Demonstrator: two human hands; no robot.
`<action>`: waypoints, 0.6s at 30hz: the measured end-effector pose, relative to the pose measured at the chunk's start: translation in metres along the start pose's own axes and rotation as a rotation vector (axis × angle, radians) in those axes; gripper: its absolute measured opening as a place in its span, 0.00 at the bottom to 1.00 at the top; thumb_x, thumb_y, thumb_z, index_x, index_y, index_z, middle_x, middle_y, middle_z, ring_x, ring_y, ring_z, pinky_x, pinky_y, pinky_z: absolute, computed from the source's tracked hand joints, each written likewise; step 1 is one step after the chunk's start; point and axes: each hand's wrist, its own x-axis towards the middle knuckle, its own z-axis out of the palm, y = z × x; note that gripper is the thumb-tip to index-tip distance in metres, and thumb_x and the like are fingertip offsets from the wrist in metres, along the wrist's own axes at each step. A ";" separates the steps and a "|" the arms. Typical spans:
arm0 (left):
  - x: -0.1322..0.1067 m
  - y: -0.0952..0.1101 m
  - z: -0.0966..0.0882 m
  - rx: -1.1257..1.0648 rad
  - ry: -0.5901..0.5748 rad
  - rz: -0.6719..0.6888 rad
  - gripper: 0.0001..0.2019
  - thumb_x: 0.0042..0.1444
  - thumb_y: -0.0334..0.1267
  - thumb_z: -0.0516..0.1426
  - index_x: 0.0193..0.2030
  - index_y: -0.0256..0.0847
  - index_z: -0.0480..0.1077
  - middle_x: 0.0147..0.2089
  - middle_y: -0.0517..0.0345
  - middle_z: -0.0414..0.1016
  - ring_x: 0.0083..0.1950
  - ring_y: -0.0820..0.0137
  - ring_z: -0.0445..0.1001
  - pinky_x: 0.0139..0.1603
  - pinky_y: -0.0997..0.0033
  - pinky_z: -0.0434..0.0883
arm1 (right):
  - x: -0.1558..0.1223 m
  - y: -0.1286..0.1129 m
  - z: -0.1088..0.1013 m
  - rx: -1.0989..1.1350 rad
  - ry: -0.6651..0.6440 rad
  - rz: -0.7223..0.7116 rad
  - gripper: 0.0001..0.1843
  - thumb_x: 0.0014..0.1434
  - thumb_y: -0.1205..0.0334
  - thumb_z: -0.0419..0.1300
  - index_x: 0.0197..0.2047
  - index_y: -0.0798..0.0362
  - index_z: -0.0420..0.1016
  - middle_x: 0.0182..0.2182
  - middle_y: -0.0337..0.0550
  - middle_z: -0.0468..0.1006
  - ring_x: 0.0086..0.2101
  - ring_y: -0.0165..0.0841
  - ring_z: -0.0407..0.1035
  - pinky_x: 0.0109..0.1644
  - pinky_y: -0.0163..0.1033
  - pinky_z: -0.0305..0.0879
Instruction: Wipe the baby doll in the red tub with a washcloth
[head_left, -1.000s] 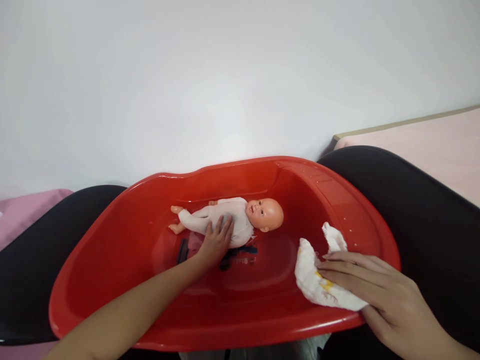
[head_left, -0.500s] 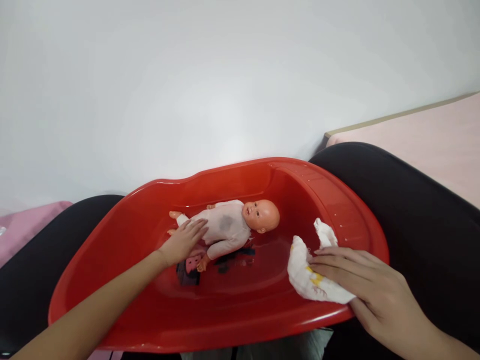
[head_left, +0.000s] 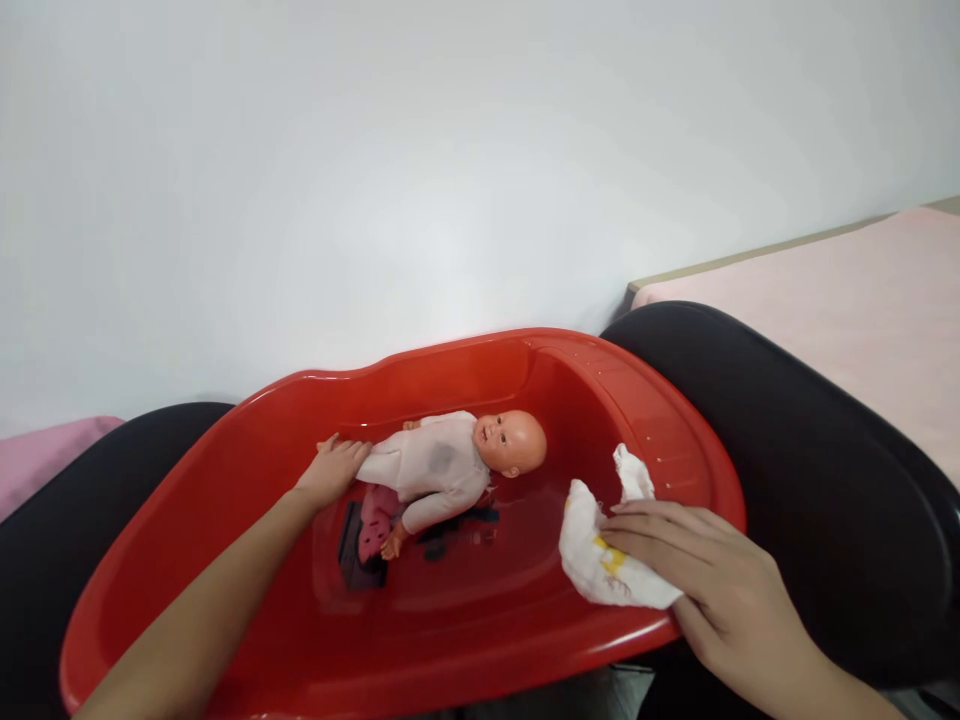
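A baby doll (head_left: 442, 462) in a white suit lies on its back in a red plastic tub (head_left: 225, 480), head to the right. My left hand (head_left: 331, 472) lies over the doll's legs and feet, fingers stretched along them. My right hand (head_left: 705, 585) rests flat, fingers extended, on a crumpled white cloth (head_left: 600, 565) with yellow print that sits on the tub's near right rim. A pink and dark sticker (head_left: 364, 540) shows on the tub floor beside the doll's arm.
The tub sits across two black rounded surfaces (head_left: 787, 440). A pale pink mat (head_left: 847, 310) lies at the right and a pink cloth (head_left: 45, 455) at the far left. A plain white wall fills the background.
My left hand has slid from the doll's belly leftwards down to its legs and feet. The doll's near arm now lies uncovered. My right hand stays on the cloth.
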 end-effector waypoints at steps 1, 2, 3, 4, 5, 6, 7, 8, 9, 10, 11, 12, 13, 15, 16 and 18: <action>-0.003 -0.001 -0.003 0.022 -0.007 0.010 0.22 0.67 0.26 0.46 0.64 0.31 0.69 0.57 0.38 0.77 0.58 0.51 0.73 0.70 0.42 0.55 | 0.000 0.000 0.000 0.000 0.002 0.001 0.32 0.54 0.78 0.48 0.56 0.45 0.77 0.52 0.35 0.83 0.55 0.36 0.75 0.56 0.46 0.71; -0.007 -0.002 -0.006 0.040 -0.011 0.021 0.22 0.67 0.26 0.46 0.64 0.31 0.69 0.58 0.38 0.77 0.59 0.51 0.73 0.70 0.43 0.55 | -0.001 0.000 0.000 0.000 0.006 0.001 0.32 0.54 0.78 0.48 0.56 0.45 0.76 0.52 0.35 0.83 0.55 0.36 0.75 0.56 0.46 0.71; -0.012 -0.002 -0.009 0.053 -0.013 0.025 0.22 0.67 0.26 0.46 0.65 0.31 0.69 0.58 0.37 0.76 0.59 0.52 0.73 0.69 0.44 0.56 | -0.001 0.000 0.000 0.000 0.009 0.001 0.32 0.55 0.78 0.48 0.57 0.45 0.76 0.53 0.35 0.83 0.55 0.36 0.75 0.57 0.46 0.71; -0.018 -0.001 -0.012 0.060 -0.015 0.023 0.23 0.67 0.26 0.46 0.65 0.31 0.68 0.59 0.37 0.75 0.59 0.51 0.73 0.68 0.45 0.57 | -0.002 0.001 0.001 -0.001 0.010 -0.002 0.33 0.55 0.78 0.48 0.57 0.45 0.76 0.53 0.34 0.83 0.55 0.36 0.75 0.57 0.45 0.71; -0.023 0.000 -0.014 0.059 -0.022 0.018 0.23 0.67 0.26 0.46 0.66 0.32 0.68 0.60 0.36 0.75 0.59 0.51 0.73 0.66 0.46 0.59 | -0.003 0.002 0.001 -0.002 0.011 -0.005 0.33 0.54 0.78 0.48 0.58 0.44 0.75 0.53 0.34 0.82 0.55 0.36 0.75 0.57 0.46 0.70; -0.029 0.001 -0.016 0.053 -0.037 0.010 0.23 0.67 0.26 0.46 0.66 0.32 0.68 0.60 0.36 0.75 0.59 0.51 0.73 0.65 0.47 0.61 | -0.004 0.003 0.002 -0.004 0.009 -0.008 0.34 0.54 0.78 0.48 0.58 0.44 0.75 0.53 0.33 0.82 0.55 0.36 0.75 0.58 0.46 0.70; -0.034 0.003 -0.018 0.040 -0.058 0.004 0.24 0.66 0.26 0.46 0.66 0.32 0.67 0.60 0.36 0.75 0.59 0.51 0.73 0.63 0.48 0.62 | -0.005 0.004 0.003 -0.005 0.008 -0.010 0.34 0.54 0.78 0.48 0.58 0.44 0.74 0.54 0.33 0.82 0.55 0.36 0.75 0.58 0.46 0.70; -0.039 0.006 -0.019 0.020 -0.081 0.001 0.24 0.66 0.26 0.46 0.67 0.33 0.67 0.60 0.36 0.75 0.59 0.51 0.74 0.62 0.49 0.64 | -0.005 0.005 0.003 -0.006 0.006 -0.010 0.35 0.53 0.78 0.48 0.59 0.43 0.74 0.54 0.33 0.82 0.56 0.36 0.74 0.59 0.46 0.69; -0.042 0.008 -0.020 -0.002 -0.106 0.002 0.24 0.66 0.26 0.46 0.67 0.33 0.67 0.60 0.36 0.75 0.59 0.51 0.74 0.61 0.51 0.65 | -0.006 0.007 0.004 -0.008 0.003 -0.013 0.35 0.53 0.78 0.48 0.59 0.43 0.74 0.54 0.32 0.82 0.56 0.36 0.74 0.59 0.47 0.69; -0.045 0.011 -0.020 -0.026 -0.129 0.001 0.25 0.66 0.26 0.46 0.67 0.33 0.66 0.60 0.37 0.75 0.59 0.52 0.74 0.60 0.52 0.65 | -0.006 0.007 0.005 -0.010 0.005 -0.020 0.35 0.53 0.78 0.48 0.59 0.43 0.74 0.54 0.32 0.82 0.56 0.36 0.74 0.59 0.46 0.69; -0.047 0.014 -0.019 -0.055 -0.147 -0.005 0.25 0.67 0.27 0.45 0.68 0.33 0.65 0.60 0.37 0.75 0.59 0.52 0.74 0.60 0.53 0.66 | -0.006 0.008 0.005 -0.012 0.006 -0.028 0.35 0.53 0.78 0.48 0.59 0.43 0.74 0.54 0.32 0.82 0.55 0.36 0.75 0.59 0.46 0.69; -0.047 0.017 -0.018 -0.086 -0.160 -0.013 0.25 0.68 0.29 0.45 0.69 0.33 0.64 0.61 0.37 0.75 0.60 0.53 0.74 0.60 0.54 0.66 | -0.005 0.008 0.005 -0.015 0.009 -0.035 0.35 0.53 0.78 0.48 0.59 0.43 0.74 0.54 0.32 0.82 0.55 0.36 0.75 0.58 0.46 0.69; -0.047 0.020 -0.017 -0.119 -0.169 -0.019 0.24 0.69 0.31 0.45 0.70 0.33 0.63 0.62 0.37 0.75 0.61 0.53 0.74 0.60 0.55 0.66 | -0.005 0.008 0.004 -0.018 0.011 -0.040 0.34 0.53 0.78 0.48 0.59 0.44 0.74 0.54 0.32 0.82 0.55 0.36 0.75 0.58 0.45 0.70; -0.045 0.025 -0.013 -0.165 -0.180 -0.029 0.24 0.70 0.34 0.45 0.70 0.32 0.64 0.63 0.36 0.74 0.63 0.52 0.73 0.62 0.55 0.64 | -0.003 0.006 0.004 -0.024 0.013 -0.044 0.33 0.54 0.78 0.48 0.58 0.44 0.74 0.54 0.33 0.82 0.55 0.36 0.75 0.57 0.45 0.70; -0.043 0.027 -0.011 -0.177 -0.182 -0.028 0.24 0.70 0.34 0.45 0.69 0.32 0.64 0.64 0.36 0.73 0.64 0.52 0.72 0.63 0.56 0.64 | -0.003 0.005 0.003 -0.025 0.013 -0.040 0.33 0.55 0.78 0.49 0.58 0.45 0.75 0.54 0.34 0.82 0.55 0.36 0.75 0.57 0.45 0.70; -0.039 0.030 -0.004 -0.186 -0.185 -0.025 0.23 0.70 0.34 0.44 0.68 0.31 0.65 0.65 0.35 0.72 0.65 0.53 0.72 0.65 0.56 0.63 | -0.003 0.004 0.003 -0.023 0.012 -0.035 0.32 0.56 0.78 0.49 0.58 0.45 0.75 0.54 0.34 0.82 0.55 0.36 0.75 0.58 0.46 0.70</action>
